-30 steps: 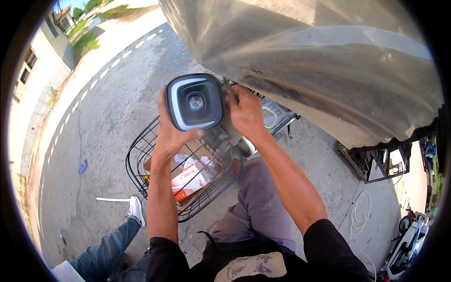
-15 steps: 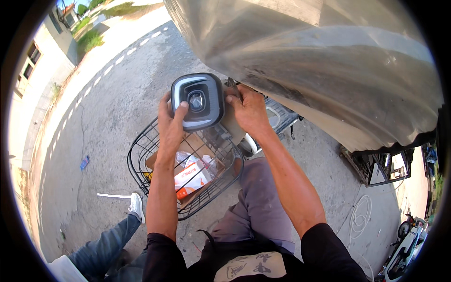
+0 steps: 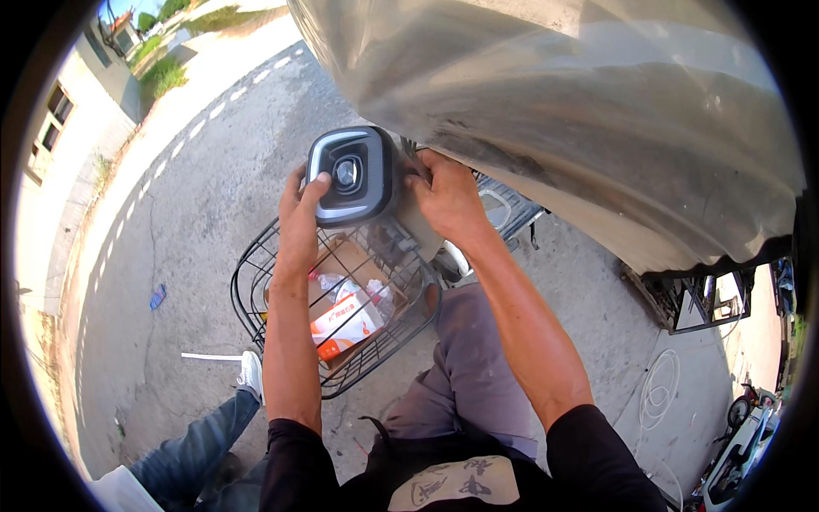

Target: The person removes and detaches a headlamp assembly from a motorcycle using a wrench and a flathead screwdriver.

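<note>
My left hand [image 3: 299,215] is closed around the left side of a square, rounded headlight [image 3: 373,175], its thumb on the front rim. The light has a dark housing, a pale strip along its edge and a round lens in the middle. Just right of it, my right hand [image 3: 450,200] pinches a dark, narrow piece [image 3: 410,150] at the edge of a clear plastic cover [image 3: 546,111]. What this piece is, and whether it joins the headlight, I cannot tell. Below the headlight hangs a black wire basket [image 3: 375,367].
In the basket lie an orange and white box [image 3: 345,328], clear plastic wrap and an open cardboard box [image 3: 345,256]. Another person's leg [image 3: 192,435] in jeans is at lower left. A coiled white hose [image 3: 659,388] and a dark metal frame [image 3: 695,299] are at right.
The headlight has shifted slightly left and up with my left hand and turned a little, showing more of its right side. My right hand stays nearly in place, still pinching the dark piece.
</note>
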Demonstrator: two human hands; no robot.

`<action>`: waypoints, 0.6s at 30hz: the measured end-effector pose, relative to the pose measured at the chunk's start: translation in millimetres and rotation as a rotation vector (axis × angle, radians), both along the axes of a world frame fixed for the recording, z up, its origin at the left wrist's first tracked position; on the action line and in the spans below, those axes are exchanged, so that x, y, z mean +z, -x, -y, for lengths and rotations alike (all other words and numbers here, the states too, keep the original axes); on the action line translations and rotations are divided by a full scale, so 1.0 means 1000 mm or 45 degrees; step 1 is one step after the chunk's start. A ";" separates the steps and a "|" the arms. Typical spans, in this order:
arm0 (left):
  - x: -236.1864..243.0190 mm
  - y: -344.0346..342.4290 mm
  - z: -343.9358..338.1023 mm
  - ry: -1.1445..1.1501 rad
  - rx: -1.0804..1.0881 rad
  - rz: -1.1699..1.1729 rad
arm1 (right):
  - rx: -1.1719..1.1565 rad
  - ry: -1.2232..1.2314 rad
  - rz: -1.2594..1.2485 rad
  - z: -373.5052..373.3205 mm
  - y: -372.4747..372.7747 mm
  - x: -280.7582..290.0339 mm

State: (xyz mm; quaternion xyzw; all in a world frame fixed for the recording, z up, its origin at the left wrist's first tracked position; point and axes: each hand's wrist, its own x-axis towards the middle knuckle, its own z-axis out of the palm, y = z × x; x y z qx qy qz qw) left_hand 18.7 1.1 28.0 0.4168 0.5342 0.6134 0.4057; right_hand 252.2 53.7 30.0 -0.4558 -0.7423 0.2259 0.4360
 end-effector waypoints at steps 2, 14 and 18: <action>-0.001 0.000 -0.002 0.023 -0.005 0.031 | 0.037 0.042 -0.013 -0.001 -0.001 0.002; -0.005 0.004 -0.003 0.006 0.030 -0.093 | 0.061 0.012 0.167 -0.002 -0.003 0.005; -0.004 0.002 -0.004 0.013 0.025 -0.121 | 0.131 0.111 0.124 -0.004 -0.006 0.007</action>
